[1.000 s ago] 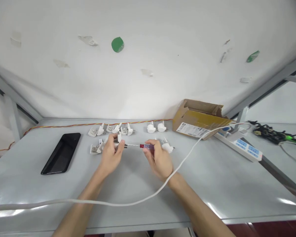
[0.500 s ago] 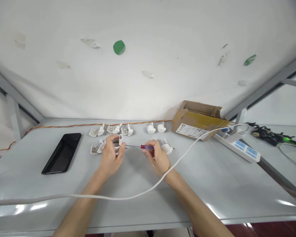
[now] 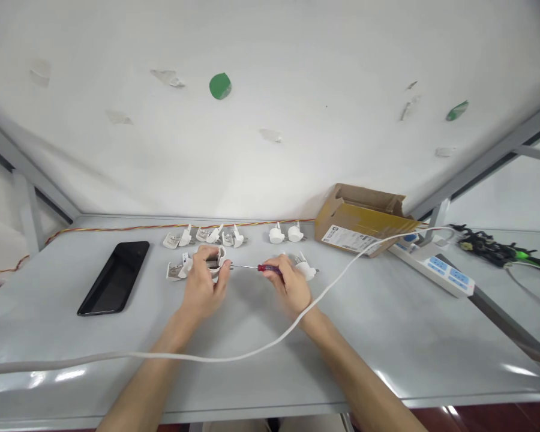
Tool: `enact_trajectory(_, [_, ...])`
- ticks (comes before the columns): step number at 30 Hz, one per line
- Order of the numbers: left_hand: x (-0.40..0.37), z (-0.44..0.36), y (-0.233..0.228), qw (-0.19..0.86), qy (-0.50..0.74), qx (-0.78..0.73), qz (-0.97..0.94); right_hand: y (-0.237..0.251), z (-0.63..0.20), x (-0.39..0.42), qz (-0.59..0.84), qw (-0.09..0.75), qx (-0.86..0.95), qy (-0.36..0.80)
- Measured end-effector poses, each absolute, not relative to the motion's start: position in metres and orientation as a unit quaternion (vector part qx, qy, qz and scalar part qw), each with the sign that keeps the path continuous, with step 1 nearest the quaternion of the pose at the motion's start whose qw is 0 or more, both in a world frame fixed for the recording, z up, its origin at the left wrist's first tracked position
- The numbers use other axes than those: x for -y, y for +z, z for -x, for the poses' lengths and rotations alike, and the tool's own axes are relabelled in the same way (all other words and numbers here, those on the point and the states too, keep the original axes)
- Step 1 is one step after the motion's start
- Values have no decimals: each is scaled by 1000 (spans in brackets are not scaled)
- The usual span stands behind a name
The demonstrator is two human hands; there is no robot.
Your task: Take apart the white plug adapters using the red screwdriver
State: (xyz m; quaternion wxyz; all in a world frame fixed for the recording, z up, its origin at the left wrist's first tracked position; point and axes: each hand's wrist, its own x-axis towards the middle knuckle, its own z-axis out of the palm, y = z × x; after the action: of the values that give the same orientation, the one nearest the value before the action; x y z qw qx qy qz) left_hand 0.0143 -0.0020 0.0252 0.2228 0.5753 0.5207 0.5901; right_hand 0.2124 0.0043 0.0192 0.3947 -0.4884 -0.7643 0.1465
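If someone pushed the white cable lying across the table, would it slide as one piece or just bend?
The white cable would probably bend rather than slide whole: it already lies in a loose curve across the table. It looks thin and light, so little resistance is likely. Its far end runs towards the power strip, which may hold that end back.

The table [image 3: 252, 336] carries all items. The phone [image 3: 114, 277] lies at the left. A row of plug parts [image 3: 204, 236] sits behind the left hand [image 3: 202, 285]; two more plugs [image 3: 285, 233] lie to its right. The screwdriver [image 3: 258, 268] spans between the left hand and the right hand [image 3: 292, 288]. The cardboard box [image 3: 364, 219] stands at the rear right, with the power strip [image 3: 438, 264] to its right. A cable [image 3: 234, 357] runs across the front, over the right wrist.
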Motion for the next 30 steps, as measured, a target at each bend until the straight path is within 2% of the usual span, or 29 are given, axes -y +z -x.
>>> enact_trajectory(3, [3, -15, 25, 229, 594, -497, -589, 21, -212, -4, 483, 403, 766, 132])
enact_trajectory(8, [3, -15, 25, 202, 595, -493, -602, 20, -211, 1, 506, 386, 742, 211])
enact_trajectory(15, [4, -16, 28, 215, 609, -490, -585, 19, -210, -3, 463, 409, 775, 130])
enact_trajectory(21, [4, -18, 29, 223, 612, -488, -581, 14, -209, 0, 487, 420, 742, 190])
enact_trajectory(30, [4, -16, 24, 177, 575, -486, -633, 19, -211, -2, 459, 429, 764, 147])
